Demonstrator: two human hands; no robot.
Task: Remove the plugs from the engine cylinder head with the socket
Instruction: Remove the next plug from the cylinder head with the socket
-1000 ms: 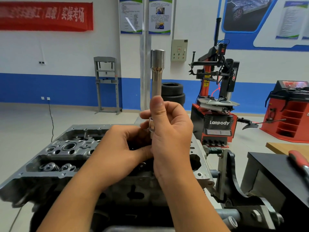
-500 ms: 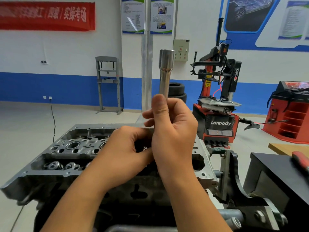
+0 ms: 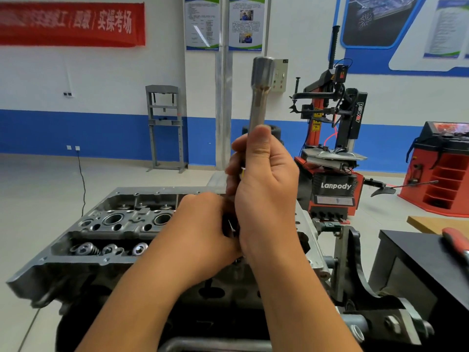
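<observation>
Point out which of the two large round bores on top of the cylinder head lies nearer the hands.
The right-hand bore, just beside the left hand. The other bore sits farther left on the cylinder head, well clear of both hands.

single head view, looking forward and down, close over cylinder head (image 3: 106, 235), workshop wall beyond.

silver-grey socket (image 3: 261, 92), bare grey metal cylinder head (image 3: 83, 240), red-and-black tyre machine (image 3: 332, 153) with white lettering, red banner (image 3: 72, 22) with white characters, white wall (image 3: 101, 72) over blue band, black bench (image 3: 416, 252), red-handled tool (image 3: 455, 241)
</observation>
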